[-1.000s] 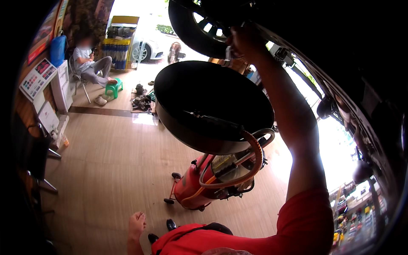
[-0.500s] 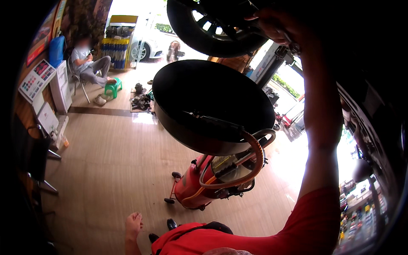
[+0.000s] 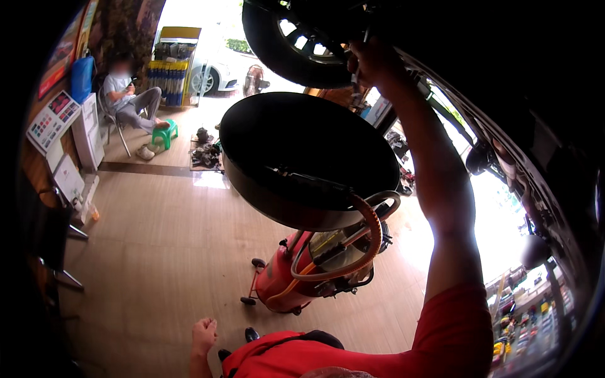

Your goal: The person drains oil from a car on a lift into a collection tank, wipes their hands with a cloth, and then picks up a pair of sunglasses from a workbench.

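My right hand (image 3: 378, 63) is raised to the dark underside of a lifted car, its fingers closed round a thin metal wrench (image 3: 357, 77). Shadow hides where the tool's upper end meets the car. Close to this hand hangs a car wheel (image 3: 268, 47). Below stands a wide black drain pan (image 3: 302, 145) on a red wheeled oil drainer (image 3: 277, 280), with a brown hose (image 3: 378, 236) curving from it. Low at my left side is my left hand (image 3: 205, 334), its fingers curled together. Whatever they may hold is too small to make out.
A seated person (image 3: 123, 91) is at the far left beside a green stool (image 3: 165, 133). Loose dark parts (image 3: 207, 154) lie on the floor behind the pan. A chair (image 3: 57, 246) stands at the left edge. Shelves of small goods (image 3: 526, 321) are at the lower right.
My right hand has moved left with the wrench, nearer the wheel, and the tool now stands more upright. My left hand has shifted slightly right and stays closed.
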The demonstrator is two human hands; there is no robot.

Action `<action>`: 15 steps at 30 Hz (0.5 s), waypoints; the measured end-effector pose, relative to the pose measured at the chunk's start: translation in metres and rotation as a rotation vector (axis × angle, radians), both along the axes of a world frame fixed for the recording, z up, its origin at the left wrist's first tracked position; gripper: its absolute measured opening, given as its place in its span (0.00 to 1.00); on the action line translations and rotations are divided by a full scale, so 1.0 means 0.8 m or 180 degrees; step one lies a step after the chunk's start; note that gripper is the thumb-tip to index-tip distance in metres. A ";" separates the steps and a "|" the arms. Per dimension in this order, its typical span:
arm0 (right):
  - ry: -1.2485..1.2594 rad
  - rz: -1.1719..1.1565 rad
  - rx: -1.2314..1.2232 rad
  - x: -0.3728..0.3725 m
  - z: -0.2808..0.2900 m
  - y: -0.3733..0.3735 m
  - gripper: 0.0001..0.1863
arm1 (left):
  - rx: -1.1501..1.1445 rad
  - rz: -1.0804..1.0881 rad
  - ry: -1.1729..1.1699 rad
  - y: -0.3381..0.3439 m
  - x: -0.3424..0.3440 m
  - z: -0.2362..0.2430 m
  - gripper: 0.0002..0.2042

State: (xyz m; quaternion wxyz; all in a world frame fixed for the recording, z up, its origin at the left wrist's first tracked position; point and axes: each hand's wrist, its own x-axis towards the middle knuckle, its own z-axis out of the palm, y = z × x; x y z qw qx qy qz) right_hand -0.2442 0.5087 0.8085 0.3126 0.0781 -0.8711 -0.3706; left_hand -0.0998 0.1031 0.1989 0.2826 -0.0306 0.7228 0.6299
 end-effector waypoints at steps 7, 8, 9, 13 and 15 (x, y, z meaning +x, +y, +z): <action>-0.1485 0.0889 -0.3512 0.025 0.070 0.011 0.15 | 0.0010 0.0019 -0.0010 -0.005 -0.004 -0.011 0.13; -0.1913 0.0849 -0.3528 0.031 0.088 0.012 0.15 | 0.0017 0.0049 0.0011 -0.007 -0.004 -0.011 0.13; -0.2334 0.0799 -0.3522 0.039 0.112 0.016 0.16 | 0.0015 0.0078 0.0025 -0.007 -0.004 -0.012 0.13; -0.3103 -0.0079 -0.5932 0.060 0.129 -0.044 0.18 | -0.0016 0.0097 0.0008 -0.011 0.000 -0.017 0.13; -0.1864 0.0613 -0.5263 0.049 0.080 -0.063 0.17 | -0.0102 0.0082 -0.0064 -0.014 0.004 -0.015 0.13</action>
